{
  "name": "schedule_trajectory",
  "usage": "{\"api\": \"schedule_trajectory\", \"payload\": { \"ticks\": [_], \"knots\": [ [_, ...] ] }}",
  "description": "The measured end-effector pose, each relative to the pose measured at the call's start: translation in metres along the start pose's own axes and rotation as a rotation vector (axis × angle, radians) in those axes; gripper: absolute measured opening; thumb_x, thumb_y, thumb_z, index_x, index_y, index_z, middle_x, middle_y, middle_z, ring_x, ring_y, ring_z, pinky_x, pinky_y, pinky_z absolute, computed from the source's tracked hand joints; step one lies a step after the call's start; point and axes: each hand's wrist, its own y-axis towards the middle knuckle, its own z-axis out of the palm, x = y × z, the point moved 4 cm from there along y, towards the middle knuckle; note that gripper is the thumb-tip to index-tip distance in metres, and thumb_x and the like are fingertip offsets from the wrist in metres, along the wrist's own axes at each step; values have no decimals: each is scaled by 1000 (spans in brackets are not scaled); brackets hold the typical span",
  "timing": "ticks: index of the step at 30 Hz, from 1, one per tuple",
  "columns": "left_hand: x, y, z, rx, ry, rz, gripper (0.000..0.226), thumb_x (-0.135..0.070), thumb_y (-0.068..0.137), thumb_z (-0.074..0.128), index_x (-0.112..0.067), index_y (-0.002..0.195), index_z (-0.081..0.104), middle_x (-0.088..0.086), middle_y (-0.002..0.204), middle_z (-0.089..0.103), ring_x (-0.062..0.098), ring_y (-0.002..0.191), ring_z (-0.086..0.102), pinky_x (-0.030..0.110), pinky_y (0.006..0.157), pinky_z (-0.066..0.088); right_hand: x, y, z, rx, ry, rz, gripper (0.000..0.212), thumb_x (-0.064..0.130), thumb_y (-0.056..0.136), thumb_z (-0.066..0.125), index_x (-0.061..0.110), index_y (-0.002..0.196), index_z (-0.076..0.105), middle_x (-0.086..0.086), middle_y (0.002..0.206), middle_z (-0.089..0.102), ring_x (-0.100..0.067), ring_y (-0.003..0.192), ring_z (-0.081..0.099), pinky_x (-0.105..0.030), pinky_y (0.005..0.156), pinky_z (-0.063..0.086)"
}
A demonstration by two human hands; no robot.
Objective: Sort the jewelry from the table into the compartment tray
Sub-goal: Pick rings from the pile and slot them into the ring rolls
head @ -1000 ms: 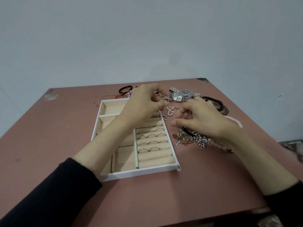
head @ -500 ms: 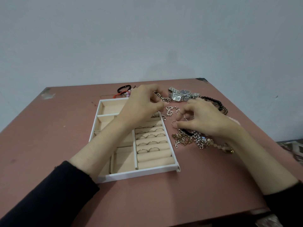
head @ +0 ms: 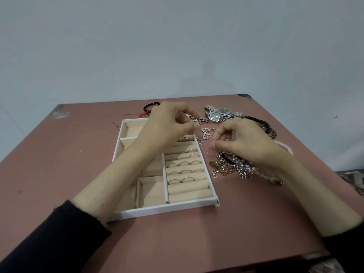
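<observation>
- Currently the white compartment tray (head: 163, 208) lies flat on the reddish desk (head: 59, 154), with beige lining and open compartments along its left side.
- Rows of rings (head: 185, 163) sit tucked between the padded rolls on the tray's right side; the two rolls nearest the tray's front edge carry none.
- Over the tray's far right corner hovers the left hand (head: 167, 125), fingers curled and thumb meeting forefinger; I cannot tell whether it holds anything.
- Just right of the tray's far half, the right hand (head: 242, 140) has its fingers curled, and thumb and forefinger pinch a thin ring (head: 210, 151), faint and blurred.
- Heart-shaped pieces (head: 206, 133) lie on the desk close beside the tray's far right corner, between the two hands.
- Beyond that same corner lie two silver watches (head: 216, 115), touching each other.
- A tangled heap of chains (head: 226, 168) rests right of the tray's middle, partly under the right wrist.
- Farther right of the tray lie a black bead bracelet (head: 262, 123) and a pale bead strand (head: 283, 146).
- A black cord bracelet (head: 150, 106) lies just past the tray's far edge, partly hidden by the left hand.
- Dark sleeves (head: 59, 243) cover both forearms below the tray's front edge.
</observation>
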Motion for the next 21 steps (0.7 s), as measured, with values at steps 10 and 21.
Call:
{"api": "schedule_trajectory", "payload": {
  "ticks": [10,21],
  "knots": [
    [18,-36,-24,-64,-76,-42,13,-16,78,73,-20,90,71,-1,69,70,5,64,64,8,61,44,7,-8,-3,65,-95,-6,20,44,62,80,27,65,71,8,62,65,0,62,56,-11,59,40],
    [19,-39,-20,-54,-89,-12,15,-13,77,74,-16,92,72,-1,72,67,-1,62,60,5,63,43,14,-4,7,132,-184,-54,15,39,70,77,26,71,71,5,68,62,-7,70,56,-30,72,48]
  ]
}}
